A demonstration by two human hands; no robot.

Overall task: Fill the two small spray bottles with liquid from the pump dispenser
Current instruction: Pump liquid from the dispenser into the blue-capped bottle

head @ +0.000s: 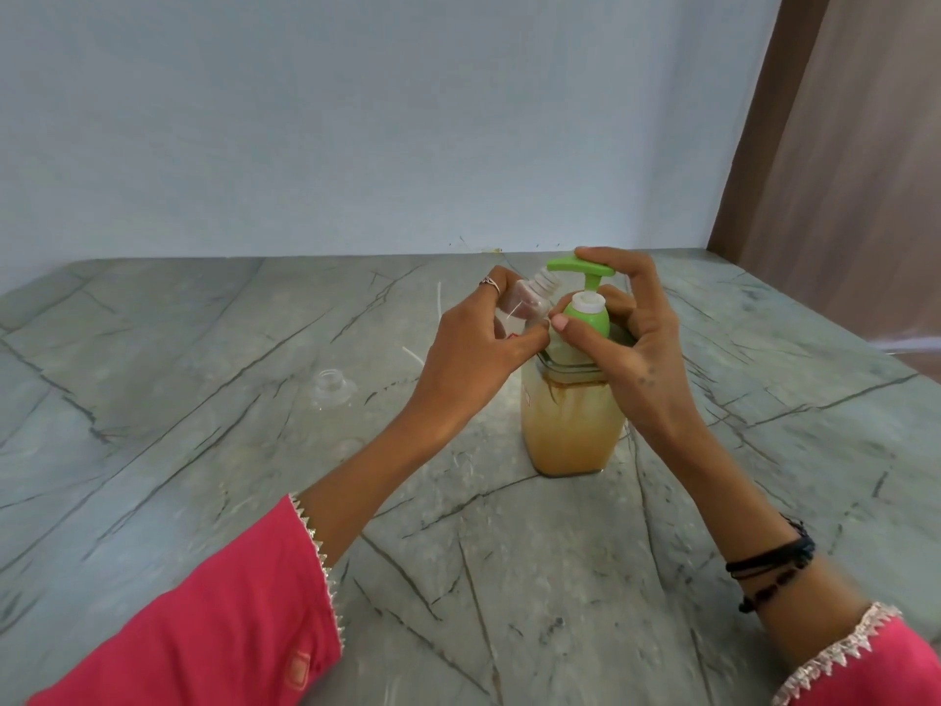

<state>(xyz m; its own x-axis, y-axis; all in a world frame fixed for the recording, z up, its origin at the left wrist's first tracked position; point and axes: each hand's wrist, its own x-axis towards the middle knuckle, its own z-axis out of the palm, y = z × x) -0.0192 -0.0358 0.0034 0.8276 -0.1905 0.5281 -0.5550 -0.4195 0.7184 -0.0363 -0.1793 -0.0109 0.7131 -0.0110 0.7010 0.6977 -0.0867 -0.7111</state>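
Note:
The pump dispenser is a clear square bottle with yellow-brown liquid and a green pump head; it stands upright on the stone counter. My left hand grips a small clear spray bottle, uncapped and tilted, its threaded neck just under the pump's nozzle. My right hand curls round the dispenser's green collar, thumb in front and a finger on top of the pump head. A second small clear piece, showing a round neck and shoulder, sits on the counter to the left.
Two thin white tubes lie on the grey veined counter, one far behind my left hand and one nearer it. A pale wall closes the back. A brown panel stands at the right.

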